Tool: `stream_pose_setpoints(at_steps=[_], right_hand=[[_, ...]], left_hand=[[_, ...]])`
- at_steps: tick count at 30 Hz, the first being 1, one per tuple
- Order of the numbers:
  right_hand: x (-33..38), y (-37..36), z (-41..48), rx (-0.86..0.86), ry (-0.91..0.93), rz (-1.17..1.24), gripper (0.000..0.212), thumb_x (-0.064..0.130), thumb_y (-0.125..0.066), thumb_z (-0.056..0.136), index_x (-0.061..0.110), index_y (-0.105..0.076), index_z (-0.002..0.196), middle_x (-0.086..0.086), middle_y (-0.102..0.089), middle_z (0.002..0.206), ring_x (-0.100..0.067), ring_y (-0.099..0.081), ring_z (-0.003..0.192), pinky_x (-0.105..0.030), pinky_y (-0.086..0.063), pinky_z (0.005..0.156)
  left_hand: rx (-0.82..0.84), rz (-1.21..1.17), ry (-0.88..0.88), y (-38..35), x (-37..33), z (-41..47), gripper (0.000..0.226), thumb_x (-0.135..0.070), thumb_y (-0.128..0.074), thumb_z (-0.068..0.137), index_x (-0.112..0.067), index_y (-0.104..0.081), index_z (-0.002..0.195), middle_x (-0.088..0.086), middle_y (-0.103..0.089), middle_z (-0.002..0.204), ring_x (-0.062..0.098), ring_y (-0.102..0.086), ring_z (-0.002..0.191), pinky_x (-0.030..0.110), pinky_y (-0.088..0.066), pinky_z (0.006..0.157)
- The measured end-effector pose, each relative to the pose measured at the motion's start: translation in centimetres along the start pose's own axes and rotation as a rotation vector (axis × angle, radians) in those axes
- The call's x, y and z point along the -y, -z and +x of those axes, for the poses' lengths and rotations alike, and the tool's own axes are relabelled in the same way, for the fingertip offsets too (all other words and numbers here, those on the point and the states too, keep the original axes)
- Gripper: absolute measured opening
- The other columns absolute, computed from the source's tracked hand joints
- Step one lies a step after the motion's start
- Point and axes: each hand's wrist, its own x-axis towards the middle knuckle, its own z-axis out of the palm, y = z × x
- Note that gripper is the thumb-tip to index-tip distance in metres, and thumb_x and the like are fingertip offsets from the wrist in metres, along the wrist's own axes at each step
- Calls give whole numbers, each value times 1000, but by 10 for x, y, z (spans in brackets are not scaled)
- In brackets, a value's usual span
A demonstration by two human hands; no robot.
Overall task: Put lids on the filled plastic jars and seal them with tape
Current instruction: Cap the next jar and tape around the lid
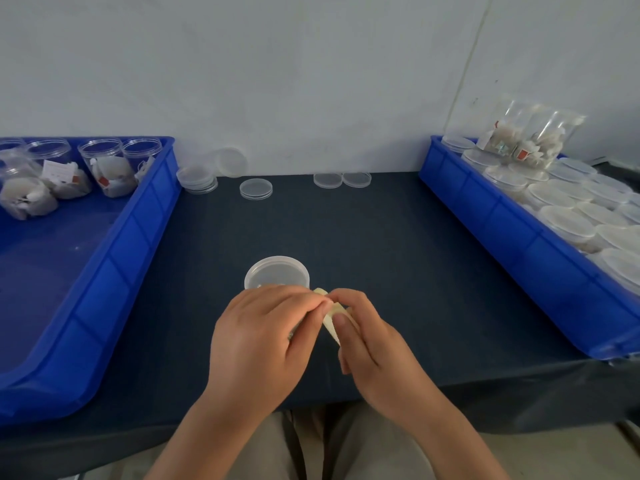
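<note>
Near centre of tabletop (pixel 381 237), your jar (pixel 276 273) lidded, not sealed yet by looks. Both grips, left hand (pixel 256 337) and right hand (pixel 370 341), pinching tape (pixel 329 322) beside it. Open jars (pixel 107 171) waiting far left.

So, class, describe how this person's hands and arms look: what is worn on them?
Both the left hand and the right hand are bare: no gloves, rings or watch. The left forearm and right forearm show no sleeves or bands.
</note>
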Motion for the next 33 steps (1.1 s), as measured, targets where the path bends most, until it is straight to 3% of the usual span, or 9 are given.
stream_pose_setpoints(at_steps=[4,12,16,19,21,24,29,31,33], right_hand=[[-5,0,2,-53,16,-72,30,44,-40,110,35,-63,126,14,-65,100,-17,-63,97,-22,-49,77],[-8,2,4,-56,13,-146,34,53,-40,107,36,-68,118,13,-63,92,-16,-67,87,-29,-54,74],[-12,3,9,-122,55,-324,26,51,-48,106,35,-69,110,16,-65,90,-9,-64,88,-25,-51,72],[-14,6,14,-135,40,-367,26,51,-46,106,36,-68,106,15,-63,85,-8,-62,85,-23,-49,69],[-14,8,18,-106,33,-386,28,53,-43,106,38,-66,107,15,-65,87,-7,-63,86,-22,-50,69],[-9,9,25,-45,36,-402,29,55,-39,106,39,-63,107,14,-68,93,-7,-64,89,-29,-53,73],[-2,6,37,-19,22,-471,25,54,-43,107,38,-61,102,11,-63,80,-8,-61,78,-29,-52,63],[1,6,42,-47,8,-479,23,54,-44,106,40,-61,101,12,-62,77,-6,-60,77,-22,-45,56],[3,6,47,-70,-13,-478,20,53,-45,106,42,-60,101,14,-62,76,-4,-60,76,-18,-39,54]], left_hand=[[-33,24,-14,0,2,-5,18,-29,-70,98,-19,-84,101,-9,-76,98,10,-69,86,37,-56,71],[-19,1,29,-6,10,-20,27,-35,-65,99,-20,-81,114,-5,-72,120,16,-66,110,39,-52,94],[-21,-187,364,-11,21,-33,70,-58,-71,88,-27,-51,148,-9,-48,153,8,-46,140,16,-38,111],[70,-431,658,-19,32,-36,104,-69,-84,72,-41,-28,156,-38,-32,153,-9,-35,145,11,-33,110],[91,-539,723,-24,41,-33,92,-64,-87,65,-54,-35,141,-52,-42,133,-21,-45,129,4,-43,95],[84,-519,724,-23,53,-23,74,-64,-83,65,-62,-42,126,-47,-53,125,-20,-54,118,1,-47,81],[157,-566,683,-26,57,-6,83,-69,-63,84,-46,-31,157,-46,-50,134,-24,-47,124,5,-46,91],[196,-589,676,-25,55,0,81,-68,-58,88,-59,-14,155,-59,-38,131,-32,-39,122,0,-41,90],[240,-591,655,-25,54,4,67,-63,-54,96,-73,-13,147,-60,-32,137,-28,-34,132,5,-38,95]])
